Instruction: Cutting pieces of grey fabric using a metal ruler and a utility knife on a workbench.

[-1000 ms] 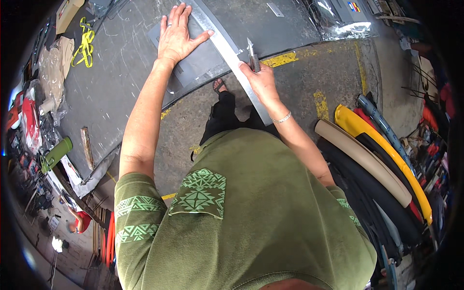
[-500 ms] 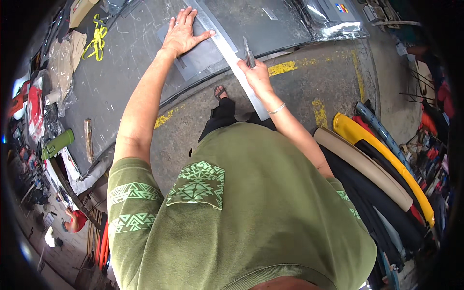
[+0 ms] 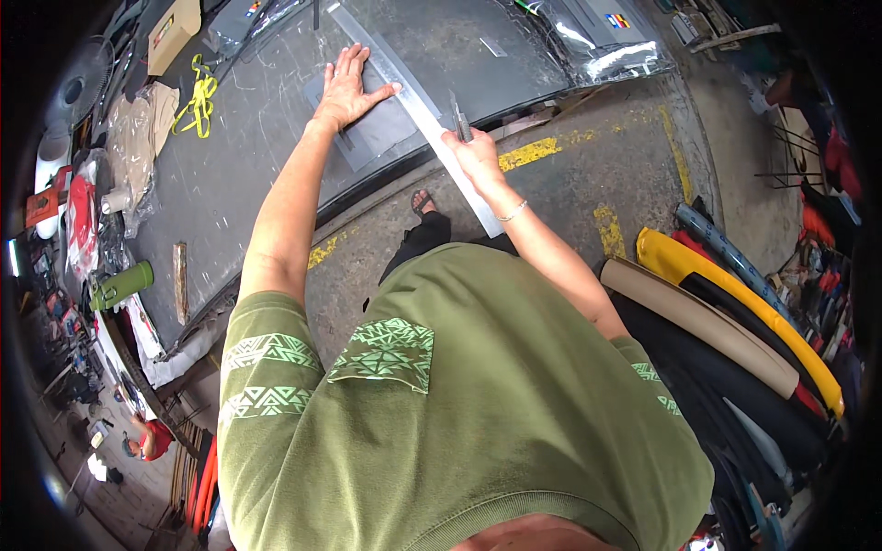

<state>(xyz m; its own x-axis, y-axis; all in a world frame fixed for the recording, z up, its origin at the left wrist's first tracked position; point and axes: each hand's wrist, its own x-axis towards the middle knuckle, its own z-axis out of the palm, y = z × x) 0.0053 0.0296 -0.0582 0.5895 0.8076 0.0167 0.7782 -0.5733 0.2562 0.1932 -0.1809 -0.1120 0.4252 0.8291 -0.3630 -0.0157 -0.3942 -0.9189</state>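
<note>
A long, straight, silver metal ruler (image 3: pixel 424 118) lies slantwise over the broad dark grey tabletop (image 3: pixel 248 174), its far end up near the top of the view and its near end jutting past the table edge toward the wearer's body. Along its left side lies a flat, smooth grey sheet (image 3: pixel 377 135), partly covered by the left hand (image 3: pixel 345 95). That hand is laid palm down, fingers straight and a little apart, thumb stretched out sideways to the ruler, gripping nothing. The right hand (image 3: pixel 480 161) is curled around a slim grey utility knife (image 3: pixel 461 121) whose tip points away from the body. Its thumb is at the ruler's edge; I cannot tell whether the hand also pinches the ruler

Farther out on the table are a small, flat, pale grey strip (image 3: pixel 493 47), a tangled bright yellow strap (image 3: pixel 197 99), a rough brown wooden stick (image 3: pixel 180 282) and, at the left edge, a green cylindrical roll (image 3: pixel 121 285). Below the table edge, a foot in a dark sandal (image 3: pixel 424 202) stands on the worn grey concrete floor (image 3: pixel 560 197). To the right lie a long beige roll (image 3: pixel 703 321) and a glossy yellow roll (image 3: pixel 744 317), side by side
</note>
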